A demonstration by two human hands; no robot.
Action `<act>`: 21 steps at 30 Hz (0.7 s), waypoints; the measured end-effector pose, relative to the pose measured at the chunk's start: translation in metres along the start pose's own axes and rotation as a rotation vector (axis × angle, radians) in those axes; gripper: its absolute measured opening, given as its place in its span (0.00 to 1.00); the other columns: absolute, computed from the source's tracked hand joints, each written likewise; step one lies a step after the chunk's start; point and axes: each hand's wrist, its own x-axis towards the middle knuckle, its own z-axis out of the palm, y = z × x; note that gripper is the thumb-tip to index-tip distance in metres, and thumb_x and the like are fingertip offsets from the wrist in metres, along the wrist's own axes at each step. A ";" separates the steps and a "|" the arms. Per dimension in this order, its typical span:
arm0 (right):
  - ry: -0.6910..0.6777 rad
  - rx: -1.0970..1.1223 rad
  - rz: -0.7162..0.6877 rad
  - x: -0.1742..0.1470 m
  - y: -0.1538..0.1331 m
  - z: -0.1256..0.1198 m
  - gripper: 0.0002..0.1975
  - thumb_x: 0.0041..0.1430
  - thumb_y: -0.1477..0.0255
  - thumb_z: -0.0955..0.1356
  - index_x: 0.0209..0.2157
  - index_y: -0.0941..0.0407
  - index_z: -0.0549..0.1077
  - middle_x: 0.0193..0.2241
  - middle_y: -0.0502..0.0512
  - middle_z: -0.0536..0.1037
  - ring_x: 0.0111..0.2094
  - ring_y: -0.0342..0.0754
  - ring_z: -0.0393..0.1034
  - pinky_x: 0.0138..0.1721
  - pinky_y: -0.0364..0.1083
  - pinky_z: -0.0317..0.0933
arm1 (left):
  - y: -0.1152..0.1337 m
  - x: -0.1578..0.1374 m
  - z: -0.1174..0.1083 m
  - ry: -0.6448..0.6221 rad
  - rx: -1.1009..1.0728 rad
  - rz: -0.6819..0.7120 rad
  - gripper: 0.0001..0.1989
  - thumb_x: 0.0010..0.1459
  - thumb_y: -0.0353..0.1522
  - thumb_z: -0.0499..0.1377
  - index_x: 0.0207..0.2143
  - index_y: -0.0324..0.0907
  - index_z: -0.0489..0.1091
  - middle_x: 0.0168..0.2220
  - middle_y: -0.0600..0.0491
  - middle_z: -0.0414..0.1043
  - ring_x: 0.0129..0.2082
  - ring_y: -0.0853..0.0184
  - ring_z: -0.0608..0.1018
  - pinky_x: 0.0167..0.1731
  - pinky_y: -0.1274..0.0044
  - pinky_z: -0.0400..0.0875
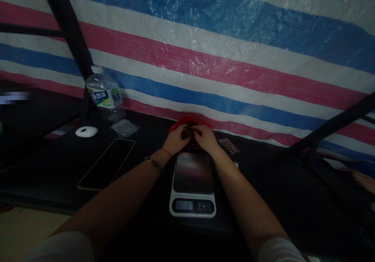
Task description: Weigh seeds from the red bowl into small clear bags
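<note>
Beyond the kitchen scale, a red bag or bowl [190, 120] holds a heap of small dark brown pieces [191, 138]. My left hand [177, 139] reaches in from the left side, its fingers curled into the pieces. From the right, my right hand [205, 138] does the same, its fingertips close to those of the left. What exactly lies between the fingers is too dark to make out. Just in front of both hands is the white kitchen scale [193, 205] with a bare metal plate; its display seems to read 27.
Left on the black table [152, 227] are a phone [107, 164], a white oval object [86, 131], a clear plastic bag [125, 128] and a large plastic bottle [105, 94]. A small packet with brown contents [229, 146] lies right. Striped sheeting [205, 59] hangs behind; another person's hand [363, 179] shows far right.
</note>
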 end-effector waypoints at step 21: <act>-0.286 -0.273 0.010 -0.007 0.012 0.016 0.10 0.53 0.79 0.66 0.36 0.60 0.77 0.37 0.62 0.75 0.39 0.50 0.70 0.43 0.46 0.62 | 0.001 0.002 -0.003 0.011 0.096 -0.034 0.15 0.52 0.32 0.60 0.43 0.42 0.67 0.40 0.50 0.74 0.41 0.63 0.77 0.44 0.70 0.72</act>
